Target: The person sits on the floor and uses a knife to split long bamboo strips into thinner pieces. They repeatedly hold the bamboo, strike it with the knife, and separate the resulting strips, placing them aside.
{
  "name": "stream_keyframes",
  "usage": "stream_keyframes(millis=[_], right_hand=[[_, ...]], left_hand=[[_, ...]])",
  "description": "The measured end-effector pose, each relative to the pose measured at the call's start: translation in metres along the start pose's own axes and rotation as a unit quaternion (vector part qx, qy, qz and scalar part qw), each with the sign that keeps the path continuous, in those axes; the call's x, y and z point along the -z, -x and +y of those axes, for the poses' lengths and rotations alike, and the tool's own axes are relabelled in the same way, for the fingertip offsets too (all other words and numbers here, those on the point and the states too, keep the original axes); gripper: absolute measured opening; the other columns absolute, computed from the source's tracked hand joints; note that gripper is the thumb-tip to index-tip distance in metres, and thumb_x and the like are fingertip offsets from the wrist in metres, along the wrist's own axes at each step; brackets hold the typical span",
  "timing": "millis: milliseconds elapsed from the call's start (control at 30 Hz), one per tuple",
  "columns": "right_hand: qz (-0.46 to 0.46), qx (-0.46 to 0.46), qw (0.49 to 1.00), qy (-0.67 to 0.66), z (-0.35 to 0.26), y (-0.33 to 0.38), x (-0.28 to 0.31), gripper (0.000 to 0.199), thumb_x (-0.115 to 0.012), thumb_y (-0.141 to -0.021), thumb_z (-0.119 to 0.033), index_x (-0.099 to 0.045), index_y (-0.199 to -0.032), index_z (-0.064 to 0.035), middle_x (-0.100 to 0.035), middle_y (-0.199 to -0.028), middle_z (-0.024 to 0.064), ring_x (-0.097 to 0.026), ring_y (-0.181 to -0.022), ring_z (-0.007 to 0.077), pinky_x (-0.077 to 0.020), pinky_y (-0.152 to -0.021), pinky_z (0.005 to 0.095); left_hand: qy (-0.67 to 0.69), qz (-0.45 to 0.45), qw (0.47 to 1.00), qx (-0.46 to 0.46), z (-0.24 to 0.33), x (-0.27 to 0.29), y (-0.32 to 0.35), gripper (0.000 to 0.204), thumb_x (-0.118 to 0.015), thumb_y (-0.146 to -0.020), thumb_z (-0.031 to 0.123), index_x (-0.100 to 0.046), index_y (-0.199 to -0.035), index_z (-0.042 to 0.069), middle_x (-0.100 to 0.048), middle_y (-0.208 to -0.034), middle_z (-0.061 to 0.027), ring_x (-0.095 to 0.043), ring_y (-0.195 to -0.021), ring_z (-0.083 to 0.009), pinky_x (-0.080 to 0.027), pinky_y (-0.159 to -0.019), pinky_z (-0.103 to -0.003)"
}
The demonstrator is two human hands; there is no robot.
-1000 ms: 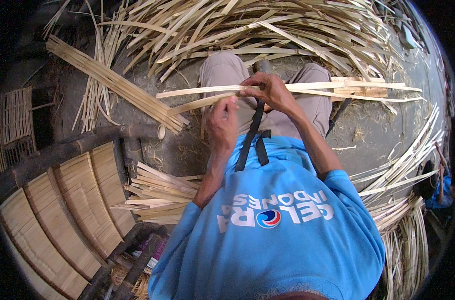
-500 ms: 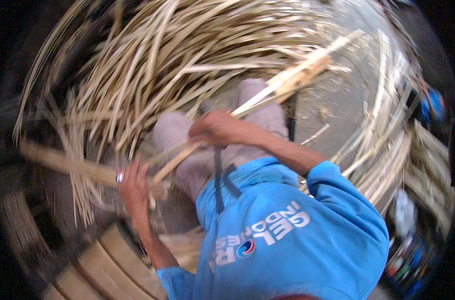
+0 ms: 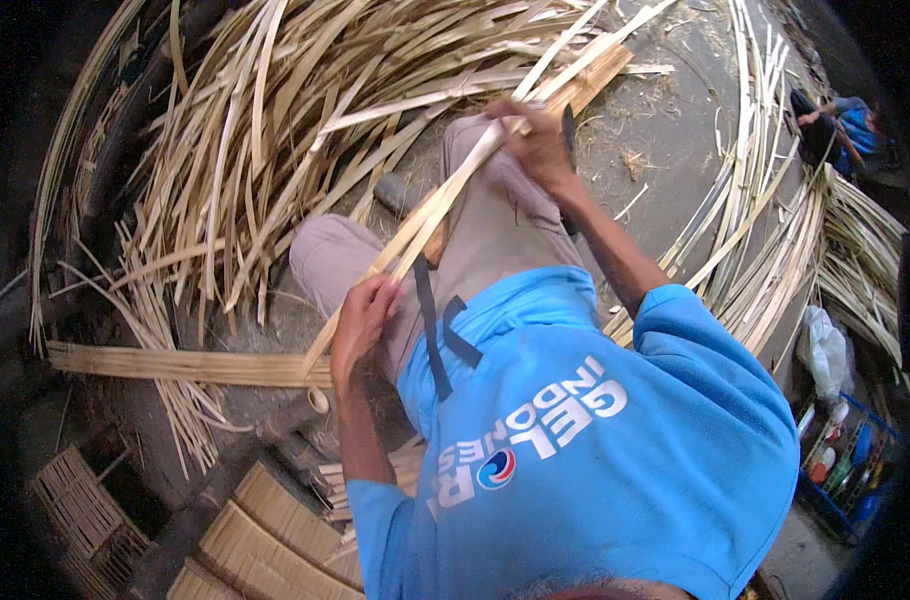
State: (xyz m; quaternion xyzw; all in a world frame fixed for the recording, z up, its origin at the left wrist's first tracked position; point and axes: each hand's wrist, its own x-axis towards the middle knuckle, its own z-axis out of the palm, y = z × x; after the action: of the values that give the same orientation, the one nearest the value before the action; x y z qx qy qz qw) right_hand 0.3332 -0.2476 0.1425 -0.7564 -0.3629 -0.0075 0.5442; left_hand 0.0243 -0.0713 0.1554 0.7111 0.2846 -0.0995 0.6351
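While a flat bundle of slats (image 3: 185, 363) lies at far left, just below a heap of loose strips (image 3: 245, 170), my left hand (image 3: 363, 318) grasps the pale strips (image 3: 437, 210) near their lower end. They slant up rightward over my trousers (image 3: 505, 225) to my right hand (image 3: 540, 145), clasped around them. Farther right sit a white plastic bag (image 3: 823, 355) and a blue crate (image 3: 843, 500).

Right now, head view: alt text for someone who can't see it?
Two bare hands hold long pale strips slantwise across the lap of a person in a blue shirt: left hand at the strips' lower-left part, right hand near the right knee. Beyond the knees lies a heap of loose strips.
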Motion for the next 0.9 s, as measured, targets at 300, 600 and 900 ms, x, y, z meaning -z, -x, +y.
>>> stream_keyframes(millis=[300, 600, 900], right_hand=[[0.003, -0.403, 0.873, 0.275, 0.222, 0.174, 0.060, 0.057, -0.072, -0.085, -0.031, -0.049, -0.126, 0.0019, -0.058, -0.116, 0.0353, -0.058, -0.111, 0.0475, -0.0463, -0.094, 0.0510], [-0.043, -0.376, 0.875, 0.302, 0.251, 0.185, 0.072, 0.059, -0.078, -0.078, -0.038, -0.053, -0.114, 0.0018, -0.064, -0.104, 0.0283, -0.062, -0.103, 0.0421, -0.0490, -0.087, 0.0493], [0.046, -0.413, 0.904, 0.105, 0.085, 0.149, 0.081, 0.059, -0.053, -0.095, -0.059, -0.063, -0.089, -0.0013, -0.060, -0.063, 0.0091, -0.060, -0.060, 0.0212, -0.0475, -0.059, 0.0368]], left_hand=[[0.130, -0.052, 0.989, 0.045, 0.019, -0.063, -0.051, 0.029, -0.052, -0.104, 0.025, -0.066, -0.102, 0.000, -0.060, -0.071, 0.0014, -0.047, -0.056, -0.0041, -0.035, -0.051, -0.019], [0.017, -0.031, 0.998, 0.060, 0.004, -0.074, -0.054, 0.035, -0.058, -0.100, 0.034, -0.067, -0.090, 0.002, -0.064, -0.074, -0.0053, -0.055, -0.062, -0.0104, -0.041, -0.055, -0.025], [-0.076, 0.168, 0.979, -0.089, 0.039, -0.118, -0.076, 0.034, -0.063, -0.097, 0.030, -0.070, -0.106, -0.002, -0.069, -0.081, -0.0118, -0.060, -0.074, -0.0158, -0.048, -0.072, -0.032]])
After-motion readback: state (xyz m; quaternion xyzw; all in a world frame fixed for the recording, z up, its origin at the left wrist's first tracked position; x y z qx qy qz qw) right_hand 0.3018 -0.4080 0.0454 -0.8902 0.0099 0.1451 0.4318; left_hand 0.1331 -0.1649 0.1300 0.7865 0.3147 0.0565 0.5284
